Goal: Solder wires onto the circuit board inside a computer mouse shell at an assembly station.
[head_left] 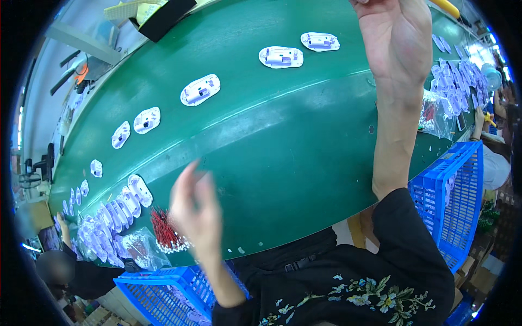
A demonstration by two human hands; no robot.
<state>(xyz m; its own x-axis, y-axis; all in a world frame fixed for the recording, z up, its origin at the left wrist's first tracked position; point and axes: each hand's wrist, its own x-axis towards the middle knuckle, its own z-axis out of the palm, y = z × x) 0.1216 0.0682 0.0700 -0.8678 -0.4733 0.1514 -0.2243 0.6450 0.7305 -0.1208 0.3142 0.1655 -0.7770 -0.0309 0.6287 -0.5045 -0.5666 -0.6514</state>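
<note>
My left hand is blurred above the green table, its fingers loosely apart and nothing visible in them. Beside it lies a bundle of red wires with pale ends. My right hand reaches far across at the upper right; the picture's edge cuts off its fingers, so what they hold is hidden. Left of that hand are two white plastic shells with parts inside, one behind the other. Another white shell rests farther left, and several smaller-looking ones trail off toward the far left.
Stacked white shells and a clear plastic bag lie at the left. More shells and a bag are at the right. Blue crates stand along the near edge. Co-workers sit at both sides. A black box sits at the far edge.
</note>
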